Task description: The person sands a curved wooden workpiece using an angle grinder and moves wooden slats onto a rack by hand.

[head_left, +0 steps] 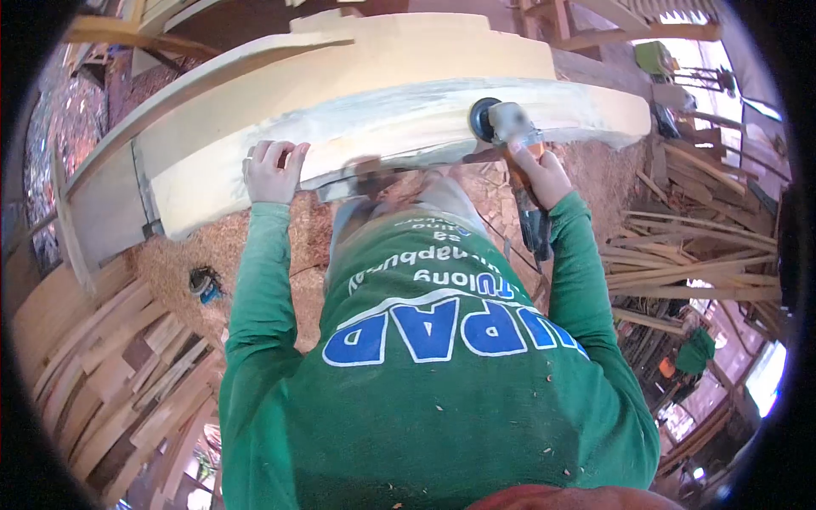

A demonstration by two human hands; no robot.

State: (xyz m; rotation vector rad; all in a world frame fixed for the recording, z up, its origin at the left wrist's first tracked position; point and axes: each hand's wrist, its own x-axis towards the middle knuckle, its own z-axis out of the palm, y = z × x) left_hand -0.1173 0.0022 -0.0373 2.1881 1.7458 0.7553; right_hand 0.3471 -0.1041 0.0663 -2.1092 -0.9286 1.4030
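You stand in a green long-sleeved shirt (425,408) with blue and white lettering, facing a long, pale, slightly curved wooden piece (357,123) that stretches across the view in front of you. Its surface carries grey-white patches. Your right hand (544,174) has its fingers clamped around an orange and black angle grinder (527,204) with a grey metal head. The grinder's dark round disc (484,120) lies over the face of the wooden piece, right of its middle; whether it presses on the wood, you cannot tell from here. Your left hand (274,172) rests on the near edge of the wooden piece, well apart from the grinder, its fingers bent and close together; how firmly they grip is unclear. Beyond lies a wider pale board (425,51). Wood shavings (170,263) cover the floor, where a small blue container (206,291) sits at left. Stacked planks (110,365) fill the lower left; loose wooden strips (697,263) lie at right.
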